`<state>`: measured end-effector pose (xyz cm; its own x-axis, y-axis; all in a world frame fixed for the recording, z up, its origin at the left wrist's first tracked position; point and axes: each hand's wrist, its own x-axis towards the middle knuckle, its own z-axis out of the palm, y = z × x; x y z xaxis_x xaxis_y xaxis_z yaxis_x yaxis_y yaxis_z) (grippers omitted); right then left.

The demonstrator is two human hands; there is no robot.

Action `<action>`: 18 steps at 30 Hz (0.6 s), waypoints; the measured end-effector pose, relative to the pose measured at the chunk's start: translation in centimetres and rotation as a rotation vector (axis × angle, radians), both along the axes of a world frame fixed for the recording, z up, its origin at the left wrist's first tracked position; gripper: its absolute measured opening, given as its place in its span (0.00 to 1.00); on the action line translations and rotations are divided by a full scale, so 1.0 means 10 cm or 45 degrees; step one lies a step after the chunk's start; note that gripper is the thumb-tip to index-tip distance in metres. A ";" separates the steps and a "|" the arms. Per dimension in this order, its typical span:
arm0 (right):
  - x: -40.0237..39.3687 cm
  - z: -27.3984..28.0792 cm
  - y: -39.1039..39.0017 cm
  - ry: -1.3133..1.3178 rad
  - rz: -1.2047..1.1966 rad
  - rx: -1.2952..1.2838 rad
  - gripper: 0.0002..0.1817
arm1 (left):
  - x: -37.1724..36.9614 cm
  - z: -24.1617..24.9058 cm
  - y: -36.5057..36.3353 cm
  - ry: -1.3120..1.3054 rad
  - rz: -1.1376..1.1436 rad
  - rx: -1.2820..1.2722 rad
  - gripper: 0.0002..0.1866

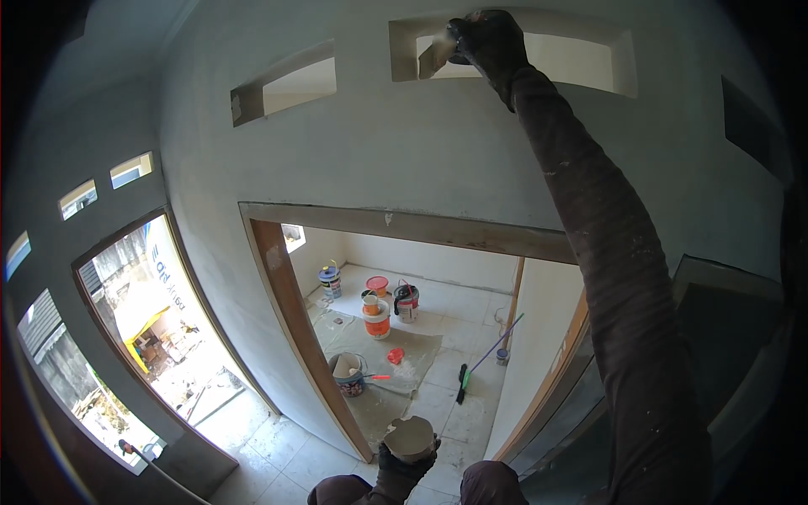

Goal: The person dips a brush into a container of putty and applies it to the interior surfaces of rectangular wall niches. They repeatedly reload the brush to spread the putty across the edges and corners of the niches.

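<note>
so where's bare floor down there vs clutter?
Bare tiles lie beside the broom toward the far wall, and near the bright doorway. It is crowded on the tarp, with its buckets. The left hand holds a putty-loaded board; the right hand works the upper wall opening.

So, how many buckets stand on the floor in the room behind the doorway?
5 visible: a blue-and-white bucket far left, a red-lidded one, a white one with black top, an orange-and-white one, a grey one with plaster nearest. The wall may hide others.

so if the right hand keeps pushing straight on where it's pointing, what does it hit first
Most likely the inner plastered edge of the wall opening: the right hand already presses its scraper blade there, though depth is unclear.
</note>
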<state>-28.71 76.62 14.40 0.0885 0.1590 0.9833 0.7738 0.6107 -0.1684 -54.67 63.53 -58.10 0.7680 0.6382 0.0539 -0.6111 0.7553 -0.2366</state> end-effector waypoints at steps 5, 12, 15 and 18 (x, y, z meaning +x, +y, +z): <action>-0.10 -0.05 -0.08 0.086 0.362 -0.102 0.10 | -0.06 -0.02 -0.03 -0.035 -0.012 -0.050 0.46; -0.35 -0.19 -0.41 0.243 0.754 -0.118 0.11 | -0.06 0.03 -0.10 -0.087 -0.038 -0.093 0.47; -0.50 -0.24 -0.53 0.206 0.697 -0.041 0.11 | -0.06 0.08 -0.15 -0.111 -0.059 -0.123 0.47; -0.55 -0.27 -0.65 0.218 0.660 0.037 0.13 | -0.05 0.14 -0.20 -0.144 -0.091 -0.167 0.47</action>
<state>-34.21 70.08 11.72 0.1649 0.1970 0.9664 0.3329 0.9112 -0.2426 -55.21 61.48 -56.70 0.8055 0.5893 0.0627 -0.5206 0.7542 -0.4002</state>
